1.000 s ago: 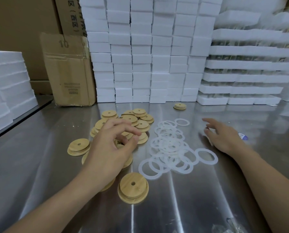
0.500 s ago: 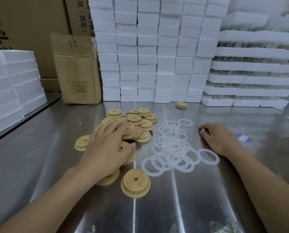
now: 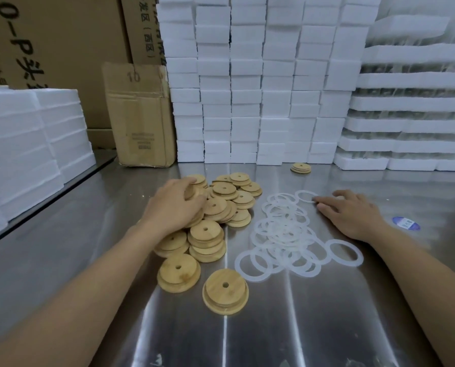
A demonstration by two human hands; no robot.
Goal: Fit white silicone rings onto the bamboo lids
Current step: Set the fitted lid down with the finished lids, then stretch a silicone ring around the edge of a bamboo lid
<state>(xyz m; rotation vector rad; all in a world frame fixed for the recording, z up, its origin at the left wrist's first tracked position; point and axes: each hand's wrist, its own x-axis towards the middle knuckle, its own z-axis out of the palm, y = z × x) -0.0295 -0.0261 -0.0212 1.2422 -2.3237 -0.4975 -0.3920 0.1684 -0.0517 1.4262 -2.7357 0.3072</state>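
Head view, looking down along the steel table (image 3: 88,247): the two hands are well apart, each over its own heap. The left hand (image 3: 176,205) sits on the far left side of the pile of bamboo lids (image 3: 221,210), fingers curled over the top lid (image 3: 196,188) as if gripping its edge. How firm the hold is I cannot tell. The right hand (image 3: 353,215) lies flat on the steel, fingers straight, holding nothing. Its fingertips touch the far ring (image 3: 304,196), which lies just off the back edge of the heap.

The white silicone rings (image 3: 281,234) lie flat and overlapping between the hands, just right of the lids and nearer the right hand. That decides the next move, I'd say: the right hand only has to draw the far ring inward while the left lifts its lid toward the middle. Both parts are round, so there is no axis to line up, only the grooved face to turn toward the ring. A loose lid (image 3: 225,290) lies nearest the person, and a small stack (image 3: 301,168) sits back by the foam blocks (image 3: 247,102).
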